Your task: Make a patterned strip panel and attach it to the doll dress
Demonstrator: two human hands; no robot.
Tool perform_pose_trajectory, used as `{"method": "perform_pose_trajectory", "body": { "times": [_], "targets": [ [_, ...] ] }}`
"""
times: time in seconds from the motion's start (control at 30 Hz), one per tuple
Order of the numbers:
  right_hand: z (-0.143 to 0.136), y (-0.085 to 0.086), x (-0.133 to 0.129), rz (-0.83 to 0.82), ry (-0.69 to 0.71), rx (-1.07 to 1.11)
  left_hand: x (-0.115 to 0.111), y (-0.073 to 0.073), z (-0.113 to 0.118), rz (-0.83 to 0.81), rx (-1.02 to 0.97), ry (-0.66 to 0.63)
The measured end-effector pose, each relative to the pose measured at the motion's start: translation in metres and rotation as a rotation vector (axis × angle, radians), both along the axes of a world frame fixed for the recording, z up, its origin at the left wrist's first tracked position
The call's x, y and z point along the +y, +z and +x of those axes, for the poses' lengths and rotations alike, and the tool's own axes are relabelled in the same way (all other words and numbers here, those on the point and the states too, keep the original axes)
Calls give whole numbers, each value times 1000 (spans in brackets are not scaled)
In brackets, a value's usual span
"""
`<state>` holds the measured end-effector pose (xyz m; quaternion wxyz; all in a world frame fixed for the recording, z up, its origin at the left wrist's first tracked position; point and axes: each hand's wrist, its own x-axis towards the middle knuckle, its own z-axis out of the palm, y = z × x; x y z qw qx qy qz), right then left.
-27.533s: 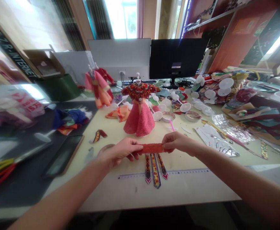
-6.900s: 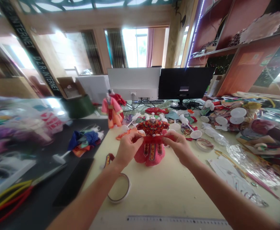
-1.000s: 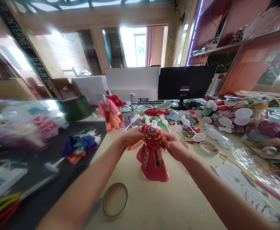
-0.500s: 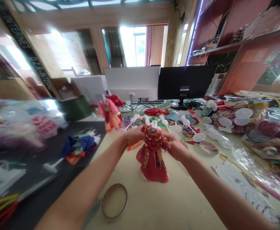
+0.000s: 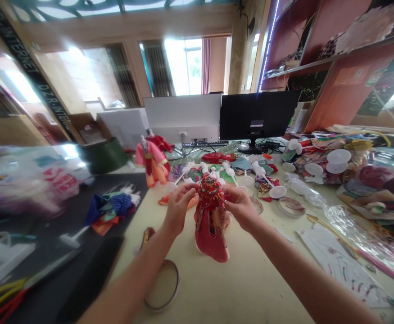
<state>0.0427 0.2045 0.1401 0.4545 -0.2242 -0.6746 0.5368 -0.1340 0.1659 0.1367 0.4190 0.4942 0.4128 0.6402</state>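
Note:
A small doll figure stands on the table in front of me, wearing a red dress (image 5: 210, 240) with patterned bands down its front. Over its shoulders lies a red cape (image 5: 211, 189) with a colourful floral pattern; the doll's white neck sticks out above it. My left hand (image 5: 178, 204) is at the cape's left edge, thumb and fingers closed in a pinch. On the opposite side, my right hand (image 5: 242, 206) pinches the cape's right edge between thumb and fingers. Below my left forearm, a tape roll (image 5: 178, 288) lies partly hidden.
Behind the doll lie several white mannequin stands (image 5: 228, 170) among fabric pieces. A doll in a pink robe (image 5: 148, 155) stands at the back left. Scissors (image 5: 24, 285) and a blue cloth bundle (image 5: 112, 207) lie left; a sheet with small trinkets (image 5: 345, 270) lies right. Monitors (image 5: 257, 117) stand behind.
The cape, spread wide between my hands before, now hangs closer around the doll. My left hand has turned more upright, and the dress shows more from the side.

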Motion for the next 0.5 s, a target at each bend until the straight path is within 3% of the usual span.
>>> {"method": "perform_pose_trajectory", "body": {
  "times": [0.2,0.3,0.5],
  "targets": [
    [-6,6,-15,151,-156,-5,-38,-6,21,127,227,85],
    [-10,7,-22,212,-203,-3,-39,-6,27,114,261,155],
    [-14,1,-29,262,-256,-8,-37,-7,28,95,252,165]
  ]
}}
